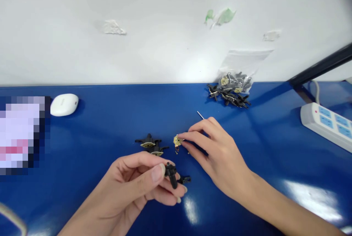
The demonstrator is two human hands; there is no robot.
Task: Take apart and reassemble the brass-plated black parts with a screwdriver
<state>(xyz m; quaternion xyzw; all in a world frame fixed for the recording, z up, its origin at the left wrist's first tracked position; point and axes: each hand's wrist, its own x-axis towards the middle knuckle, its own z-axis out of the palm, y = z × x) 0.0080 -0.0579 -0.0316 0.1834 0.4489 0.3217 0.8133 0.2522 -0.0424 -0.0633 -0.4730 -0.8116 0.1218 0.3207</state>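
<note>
Touching right fingertips [183, 137]: brass piece [177, 141]

head-worn view, close, downward at table [82, 126]

No text, brand or number can be read anywhere. The white oval device [64, 104] at nine o'clock bears a faint mark too small to make out. The power strip [327, 126] at three o'clock shows only unlabelled blue sockets.
</note>
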